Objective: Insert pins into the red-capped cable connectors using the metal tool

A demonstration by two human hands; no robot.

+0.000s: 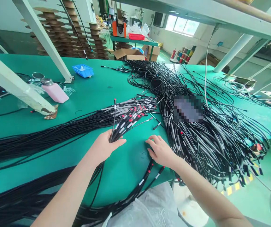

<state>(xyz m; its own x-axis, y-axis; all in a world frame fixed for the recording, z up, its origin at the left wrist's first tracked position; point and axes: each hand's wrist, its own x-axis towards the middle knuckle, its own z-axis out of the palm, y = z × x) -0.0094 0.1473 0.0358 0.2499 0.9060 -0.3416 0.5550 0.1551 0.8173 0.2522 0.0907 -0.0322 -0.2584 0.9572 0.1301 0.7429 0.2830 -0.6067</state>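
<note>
left hand (104, 145) closed around a small bunch of black cables (126, 121), thumb across the front, fingers wrapped behind. cable ends fanned up and to the right out of the grip, tipped with red and white sleeves; one thin end (114, 108) sticking up nearly straight, above the rest. tails of the same bunch dropping below the hand toward the near table edge.

right hand (160, 151) flat on the green table (97, 88), palm down, fingers spread apart and gripping nothing, fingertips touching the mat just beside the edge of the big tangled heap (211, 138) of black and grey cables. a short loose cable (157, 125) lying between the two hands' reach, just above the right hand. two more cable ends (149, 170) with white bands running under the right wrist to the table edge.

long straight bundle (43, 138) laid across the table from the left, ends meeting the held bunch. second bundle (19, 195) along the near edge, under the left forearm.

pink bottle (55, 91) with a metal cap lying near a white frame leg (12, 85), well apart from the hands. blue tray (83, 70) farther back. stacked brown spools (52, 28) behind the table. orange machine (119, 28) and red bin (136, 36) on a far bench. a blurred patch over part of the heap. white bands on the cables too small to read; no legible writing anywhere.
</note>
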